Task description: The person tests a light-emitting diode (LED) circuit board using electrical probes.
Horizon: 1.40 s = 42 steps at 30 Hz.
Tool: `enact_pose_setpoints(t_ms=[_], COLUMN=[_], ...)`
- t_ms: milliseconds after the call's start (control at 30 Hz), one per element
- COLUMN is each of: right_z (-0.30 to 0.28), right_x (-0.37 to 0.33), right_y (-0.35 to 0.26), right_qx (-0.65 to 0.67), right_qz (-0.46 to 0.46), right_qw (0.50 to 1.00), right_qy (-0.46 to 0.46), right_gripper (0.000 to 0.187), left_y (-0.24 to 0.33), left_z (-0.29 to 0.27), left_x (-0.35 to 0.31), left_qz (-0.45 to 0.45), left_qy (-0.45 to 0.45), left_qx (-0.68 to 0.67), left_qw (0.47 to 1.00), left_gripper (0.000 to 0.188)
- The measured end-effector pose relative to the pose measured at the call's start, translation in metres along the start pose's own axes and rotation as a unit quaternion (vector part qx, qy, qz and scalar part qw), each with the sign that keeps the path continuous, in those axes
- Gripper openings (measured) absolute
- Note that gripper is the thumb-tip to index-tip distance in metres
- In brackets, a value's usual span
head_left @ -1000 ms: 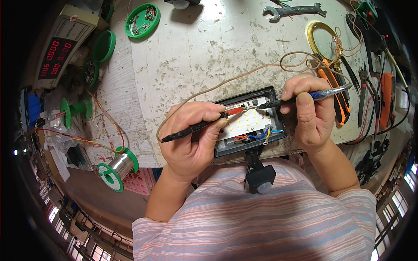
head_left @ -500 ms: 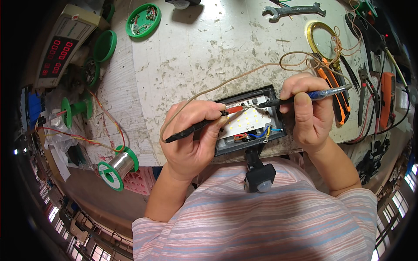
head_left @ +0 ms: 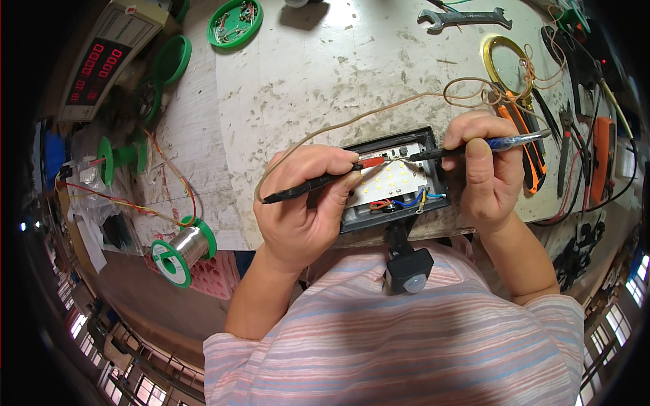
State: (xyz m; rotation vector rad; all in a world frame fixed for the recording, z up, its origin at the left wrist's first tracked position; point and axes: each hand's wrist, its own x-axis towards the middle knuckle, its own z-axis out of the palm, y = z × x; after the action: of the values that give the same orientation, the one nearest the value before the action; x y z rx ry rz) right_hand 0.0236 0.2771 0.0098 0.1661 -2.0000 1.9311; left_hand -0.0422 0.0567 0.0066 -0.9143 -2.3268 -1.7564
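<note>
While red digits glow in columns on the dark panel of a white meter at the far left, fine print sits above them on its casing, too small to make out. One solder spool with green ends carries a pale label, and one steel wrench has faint marks along its shank.

Two probes are in use, one in each of the two hands. The left hand pinches a red-and-black probe between thumb and fingers, and the right hand pinches a black-and-blue probe much like a pen. Both forearms rise from the lower edge and angle inward, with the probes sloping toward each other. Their tips come close together over the upper part of a white board; whether they touch cannot be told.

That board, dotted with small yellow squares partly covered from view, lies inside one black case at the near edge of the worktop, between the hands. Red, blue and yellow wires run along its lower side, and one black sensor block with a whitish dome hangs below, before the striped shirt. One tan cord crosses beyond the case to a loose tangle beside a gold ring
</note>
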Motion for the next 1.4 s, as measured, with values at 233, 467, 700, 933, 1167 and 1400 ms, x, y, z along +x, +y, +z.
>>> enact_pose_setpoints(t_ms=[233,467,700,933,1167,1400], right_z=[-0.0007,-0.0015,-0.0004,-0.0009,-0.001,-0.0005], right_x=[-0.0012,-0.002,-0.0015,-0.0006,-0.0002,-0.0019], right_y=[0.001,0.0013,0.0003,0.0001,0.0,-0.0009], right_qx=[0.008,0.0,0.005,0.011,-0.009,-0.002], right_qz=[-0.007,-0.005,0.007,0.013,-0.015,-0.005], right_qw=[1.0,1.0,1.0,1.0,1.0,1.0], right_qy=[0.014,0.008,0.009,0.001,-0.011,0.003], right_gripper=[0.014,0.014,0.014,0.013,0.013,0.014], left_y=[0.0019,-0.0006,0.0009,0.0016,0.0011,0.0013], left_z=[0.0005,-0.0017,0.0009,0.0001,0.0007,0.0031], left_x=[-0.001,-0.0035,-0.0011,-0.0003,0.0004,-0.0004], left_qz=[-0.021,-0.016,-0.019,-0.017,-0.011,-0.027], left_qy=[-0.001,-0.035,0.0,-0.003,0.002,0.018], left_qx=[-0.009,-0.076,-0.021,0.01,-0.014,-0.057], left_qw=[1.0,0.996,1.0,1.0,1.0,0.998], left_gripper=[0.021,0.021,0.021,0.02,0.02,0.019])
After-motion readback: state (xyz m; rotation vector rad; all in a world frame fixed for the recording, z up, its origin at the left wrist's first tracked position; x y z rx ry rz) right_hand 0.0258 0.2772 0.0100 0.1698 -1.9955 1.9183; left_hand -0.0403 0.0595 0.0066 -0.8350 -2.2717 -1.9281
